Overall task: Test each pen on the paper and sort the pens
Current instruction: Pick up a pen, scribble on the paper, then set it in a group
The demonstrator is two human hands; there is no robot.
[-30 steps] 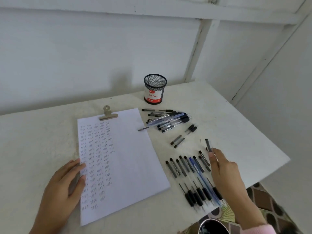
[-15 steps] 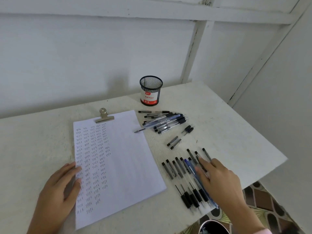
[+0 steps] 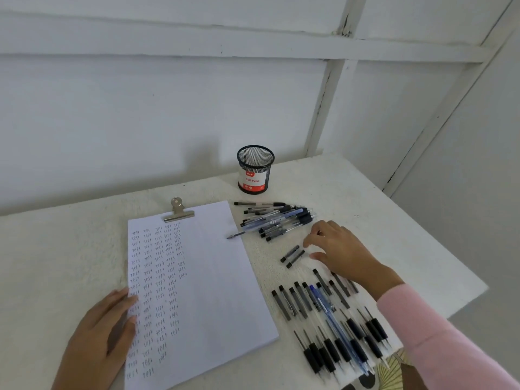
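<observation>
While you sort, work from the big things down. The worktop [image 3: 56,249] carries it all. The paper [image 3: 213,277] lies at its centre, with columns of the written word "test" filling the left half and the right half blank. At 4 o'clock from the sheet is the sorted row of pens [image 3: 323,319], laid side by side near the worktop's edge. At 1 o'clock is the loose heap of pens [image 3: 278,220], which I judge to be the untested ones.

Your right hand [image 3: 340,249] hovers between the two groups, just beside the heap. Its grip is wide, thumb and forefinger apart, with nothing pinched between them. Your left hand [image 3: 104,342] lies flat at 8 o'clock, fingers straight on the sheet's left edge.

The mesh cup [image 3: 255,170] stands at 12 o'clock and the clip [image 3: 178,212] bites the sheet's top. One pen [image 3: 235,235] rests with its tip on the paper's right edge. Two short dark pieces [image 3: 292,256] lie just beside your thumb.

For this step, take one pen off the top of the heap so that the others do not roll. Pinch it low on the barrel and write in the blank right half. Press the sheet flat with your left hand as you write.
</observation>
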